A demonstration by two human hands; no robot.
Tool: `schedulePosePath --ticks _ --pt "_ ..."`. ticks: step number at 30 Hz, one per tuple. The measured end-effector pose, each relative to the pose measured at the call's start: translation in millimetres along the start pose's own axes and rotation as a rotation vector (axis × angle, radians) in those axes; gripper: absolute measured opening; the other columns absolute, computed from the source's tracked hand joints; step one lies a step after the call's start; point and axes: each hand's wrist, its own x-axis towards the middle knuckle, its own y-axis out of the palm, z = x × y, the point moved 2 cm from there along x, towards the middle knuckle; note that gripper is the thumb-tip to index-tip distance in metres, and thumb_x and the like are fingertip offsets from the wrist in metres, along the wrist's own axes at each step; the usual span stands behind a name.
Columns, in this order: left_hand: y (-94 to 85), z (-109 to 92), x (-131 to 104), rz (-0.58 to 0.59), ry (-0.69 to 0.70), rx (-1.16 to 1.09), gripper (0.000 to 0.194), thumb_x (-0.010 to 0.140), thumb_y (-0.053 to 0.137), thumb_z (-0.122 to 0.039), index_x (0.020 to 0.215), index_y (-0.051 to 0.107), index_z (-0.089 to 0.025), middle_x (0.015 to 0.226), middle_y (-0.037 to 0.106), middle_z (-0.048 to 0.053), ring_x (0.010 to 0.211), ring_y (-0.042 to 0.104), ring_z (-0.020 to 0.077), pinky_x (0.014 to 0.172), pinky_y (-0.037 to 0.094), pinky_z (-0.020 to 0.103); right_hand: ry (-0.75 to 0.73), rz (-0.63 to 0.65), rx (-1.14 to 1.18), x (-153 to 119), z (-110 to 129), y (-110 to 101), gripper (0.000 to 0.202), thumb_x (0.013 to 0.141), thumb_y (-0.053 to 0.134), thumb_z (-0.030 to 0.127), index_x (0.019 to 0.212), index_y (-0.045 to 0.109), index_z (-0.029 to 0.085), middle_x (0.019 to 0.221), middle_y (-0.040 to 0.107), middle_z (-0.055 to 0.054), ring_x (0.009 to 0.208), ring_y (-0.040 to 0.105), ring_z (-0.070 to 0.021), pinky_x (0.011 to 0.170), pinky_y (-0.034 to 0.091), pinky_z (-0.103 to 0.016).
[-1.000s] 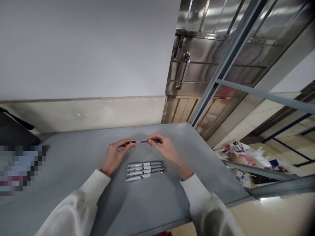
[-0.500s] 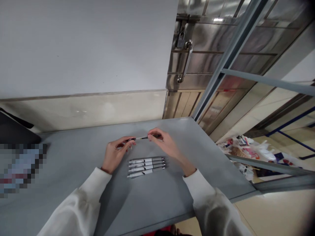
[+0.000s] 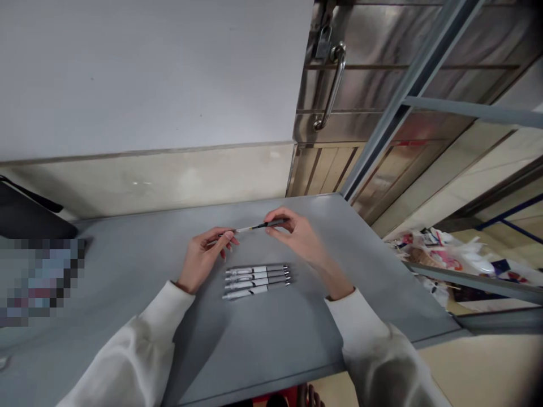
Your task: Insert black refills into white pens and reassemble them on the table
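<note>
My left hand (image 3: 207,251) pinches the left end of a thin, clear pen refill (image 3: 243,230) above the table. Along the same line, my right hand (image 3: 294,234) grips a dark pen barrel (image 3: 278,223) between thumb and fingers. The refill runs into a dark section at the barrel's left end; how far it reaches inside is hidden. Below the hands, several white-and-grey pens (image 3: 257,280) lie side by side on the grey table (image 3: 263,333), their silver tips to the right.
A black bag (image 3: 31,212) and a blurred-out item (image 3: 42,282) sit at the table's left. The wall (image 3: 148,79) and a metal door (image 3: 373,51) stand behind. A metal frame post (image 3: 394,118) rises at the right corner, near plastic bags (image 3: 453,254).
My right hand has shifted right, away from my left hand, and more of the refill and dark barrel shows between them. The camera view has tilted slightly down.
</note>
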Motion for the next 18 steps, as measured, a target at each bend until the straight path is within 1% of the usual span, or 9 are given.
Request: schedulePosePath --ticks 4,6,10,15,18 --pt "-0.4 4.7 1.8 -0.005 -0.01 -0.053 0.039 0.091 0.075 -0.051 0.108 0.079 -0.015 0.093 0.079 0.009 0.075 0.066 0.0178 0.058 0.054 0.025 0.045 -0.043 0.044 -0.5 0.6 1.6 0.016 0.088 0.076 0.034 0.1 0.073 0.024 0.107 0.076 -0.004 0.097 0.072 -0.0206 0.095 0.056 -0.038" --pt "-0.7 6.5 2.4 0.001 -0.027 -0.078 0.04 0.091 0.075 -0.051 0.11 0.079 -0.016 0.097 0.08 0.01 0.078 0.067 0.0183 0.058 0.055 0.024 0.025 -0.067 0.047 -0.7 0.3 4.1 0.016 0.089 0.076 0.034 0.102 0.074 0.024 0.108 0.077 -0.004 0.097 0.072 -0.0198 0.095 0.055 -0.037" --pt "0.8 7.1 1.9 0.032 -0.092 -0.128 0.041 0.089 0.077 -0.05 0.113 0.078 -0.018 0.105 0.081 0.011 0.088 0.07 0.0207 0.059 0.058 0.024 -0.023 -0.059 -0.018 -1.3 0.7 10.5 0.014 0.095 0.069 0.034 0.105 0.073 0.026 0.11 0.076 -0.003 0.097 0.071 -0.0191 0.094 0.054 -0.036" --pt "3.3 3.5 0.7 0.034 -0.131 -0.135 0.042 0.086 0.079 -0.051 0.111 0.077 -0.018 0.108 0.081 0.012 0.094 0.072 0.0243 0.058 0.06 0.026 0.016 -0.117 -0.115 -1.2 0.8 9.8 0.017 0.098 0.063 0.039 0.107 0.071 0.027 0.11 0.075 -0.004 0.095 0.07 -0.0208 0.08 0.053 -0.034" --pt "2.5 4.4 1.0 0.03 -0.139 -0.155 0.04 0.086 0.079 -0.05 0.111 0.077 -0.018 0.109 0.08 0.011 0.092 0.071 0.023 0.058 0.06 0.025 0.03 -0.165 -0.109 0.4 -2.2 5.1 0.02 0.098 0.062 0.042 0.108 0.07 0.027 0.106 0.074 -0.004 0.093 0.07 -0.0215 0.079 0.053 -0.034"
